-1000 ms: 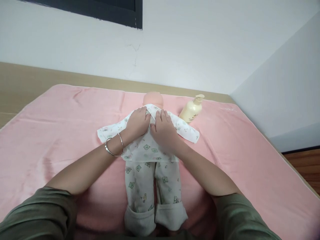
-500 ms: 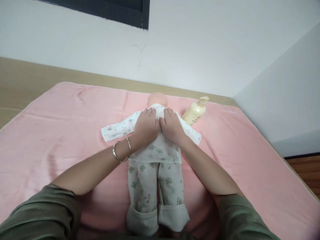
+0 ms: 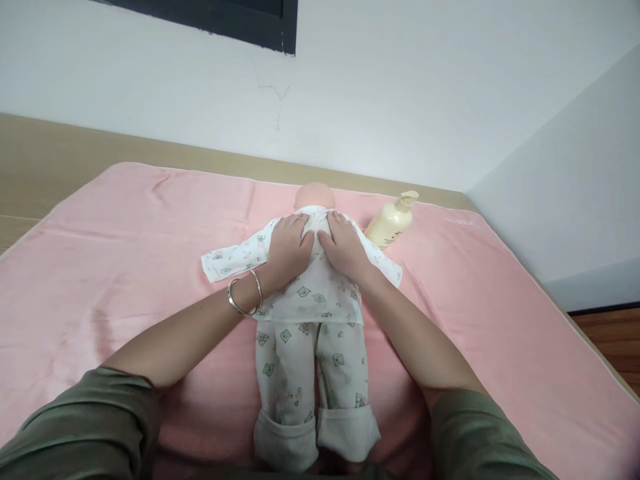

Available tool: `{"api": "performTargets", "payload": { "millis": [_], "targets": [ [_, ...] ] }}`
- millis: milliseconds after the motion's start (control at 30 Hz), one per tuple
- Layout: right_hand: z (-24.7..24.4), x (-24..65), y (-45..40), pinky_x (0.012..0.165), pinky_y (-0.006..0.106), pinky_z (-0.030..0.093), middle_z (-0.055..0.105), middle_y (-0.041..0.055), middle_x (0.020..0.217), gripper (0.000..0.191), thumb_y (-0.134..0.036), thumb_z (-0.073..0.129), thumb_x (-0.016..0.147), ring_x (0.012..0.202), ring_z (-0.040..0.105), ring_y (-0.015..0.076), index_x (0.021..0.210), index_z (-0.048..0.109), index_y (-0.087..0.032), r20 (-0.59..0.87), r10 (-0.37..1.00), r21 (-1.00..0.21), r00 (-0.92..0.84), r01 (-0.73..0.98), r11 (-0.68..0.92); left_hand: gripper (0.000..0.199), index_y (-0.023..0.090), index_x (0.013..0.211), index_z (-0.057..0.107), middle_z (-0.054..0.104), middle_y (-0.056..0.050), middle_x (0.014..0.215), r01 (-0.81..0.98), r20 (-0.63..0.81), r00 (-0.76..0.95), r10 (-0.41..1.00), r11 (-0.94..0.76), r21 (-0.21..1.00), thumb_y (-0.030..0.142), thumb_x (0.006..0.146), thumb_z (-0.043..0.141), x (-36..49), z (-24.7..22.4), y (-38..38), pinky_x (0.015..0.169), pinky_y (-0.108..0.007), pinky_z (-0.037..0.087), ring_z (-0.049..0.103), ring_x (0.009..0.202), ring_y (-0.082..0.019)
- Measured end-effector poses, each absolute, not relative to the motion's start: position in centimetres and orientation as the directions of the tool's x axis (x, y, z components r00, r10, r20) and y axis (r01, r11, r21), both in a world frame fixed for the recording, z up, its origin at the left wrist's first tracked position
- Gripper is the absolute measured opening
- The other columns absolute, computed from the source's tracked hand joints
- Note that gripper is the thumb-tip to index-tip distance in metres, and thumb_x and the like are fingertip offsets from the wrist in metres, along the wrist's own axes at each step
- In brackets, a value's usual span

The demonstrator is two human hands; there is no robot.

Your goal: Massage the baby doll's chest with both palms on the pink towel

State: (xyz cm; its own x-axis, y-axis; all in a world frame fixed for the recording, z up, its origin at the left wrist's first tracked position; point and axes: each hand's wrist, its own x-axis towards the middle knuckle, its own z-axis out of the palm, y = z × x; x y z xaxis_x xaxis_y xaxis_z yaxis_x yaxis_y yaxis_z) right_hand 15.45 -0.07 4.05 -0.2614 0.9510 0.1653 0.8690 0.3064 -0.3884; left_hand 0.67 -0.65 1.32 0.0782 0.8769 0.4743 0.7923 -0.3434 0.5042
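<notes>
A baby doll (image 3: pixel 315 197) lies on a pink blanket (image 3: pixel 165 320), its bald head away from me. It wears a white printed shirt (image 3: pixel 315 300) and matching trousers (image 3: pixel 295 367) with turned-up cuffs. My left hand (image 3: pixel 290 247) rests flat on the left side of the doll's upper body, thumb spread from the fingers. On the right side, my right hand (image 3: pixel 345 247) lies the same way, palm down on the shirt. Both hands are open, and a narrow strip of shirt shows between the thumbs. Silver bangles (image 3: pixel 245 293) circle my left wrist.
A cream pump bottle (image 3: pixel 390 223) stands on the blanket beyond the doll's right sleeve. Behind the blanket runs a wooden edge (image 3: pixel 200 155) against a white wall (image 3: pixel 375 87). A dark frame (image 3: pixel 250 27) is set in the wall at the top.
My hands have moved slightly outward, and the thumbs, nearly together before, are now farther apart. The doll and bottle stay in place.
</notes>
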Motion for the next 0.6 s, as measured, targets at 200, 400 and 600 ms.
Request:
{"api": "performTargets", "payload": {
  "millis": [200,400,600],
  "targets": [
    [3.6,15.2,-0.2,0.127,0.058,0.022,0.036,0.0204,0.163,0.066,-0.036,0.032,0.098,0.154,0.03,0.0352,0.154,0.037,-0.001,0.197,0.954,-0.38,-0.224,0.88,0.285,0.047,0.007,0.129,0.061,0.066,-0.017,0.131,0.807,0.46,0.088,0.884,-0.334,0.487,0.027,0.094,0.038,0.6,1.5,-0.7,0.113,-0.043,0.042,0.059,0.124,-0.028],
    [4.5,16.8,1.0,0.125,0.053,0.029,0.042,0.0216,0.16,0.067,-0.039,0.036,0.097,0.151,0.037,0.0333,0.152,0.039,-0.002,0.177,0.902,-0.336,-0.395,0.837,0.432,0.043,0.007,0.128,0.058,0.063,-0.021,0.13,0.866,0.447,0.159,0.88,-0.342,0.366,0.027,0.092,0.044,1.1,2.7,-2.4,0.11,-0.05,0.042,0.055,0.126,-0.035],
    [4.0,14.5,-3.0,0.124,0.056,0.027,0.04,0.0287,0.159,0.061,-0.03,0.032,0.1,0.151,0.035,0.0373,0.151,0.038,0.004,0.258,0.928,-0.239,-0.269,0.913,0.331,0.025,0.017,0.101,0.061,0.069,-0.014,0.105,0.836,0.365,0.177,0.914,-0.335,0.435,0.021,0.092,0.038,0.0,3.6,-0.7,0.094,-0.043,0.049,0.062,0.102,-0.028]
  ]
}}
